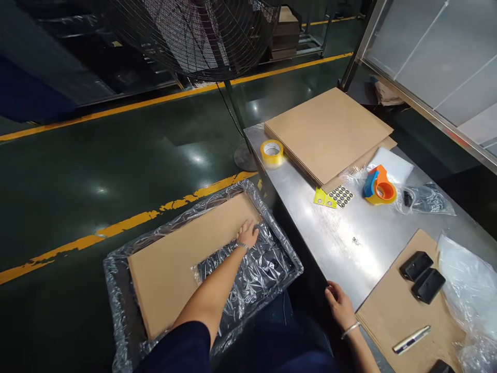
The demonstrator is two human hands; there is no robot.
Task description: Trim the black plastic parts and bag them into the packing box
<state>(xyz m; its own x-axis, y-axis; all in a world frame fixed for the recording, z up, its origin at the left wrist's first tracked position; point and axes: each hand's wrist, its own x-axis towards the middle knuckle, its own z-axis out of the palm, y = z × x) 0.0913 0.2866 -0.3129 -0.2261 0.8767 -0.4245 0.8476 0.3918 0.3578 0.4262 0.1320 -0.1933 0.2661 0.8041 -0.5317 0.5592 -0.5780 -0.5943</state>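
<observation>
My left hand (248,234) reaches into a plastic-lined box (116,290). Its fingers are spread over the edge of a brown cardboard sheet (186,248), beside black parts in clear plastic bags (256,269). The cardboard covers the far and left part of the box. Some of those bagged parts lie uncovered at the near right. My right hand (341,305) rests at the near edge of the metal table (310,228), loosely curled, thumb and forefinger apart, with nothing visible in it. What lies beneath the cardboard is hidden.
On the table are stacked cardboard sheets (330,134), a yellow tape roll (272,153), an orange-and-blue tape dispenser (379,185), a sticker sheet (341,197), black parts (423,277), a utility knife (411,340) and plastic bags (466,280). A large fan (202,36) stands beyond the box.
</observation>
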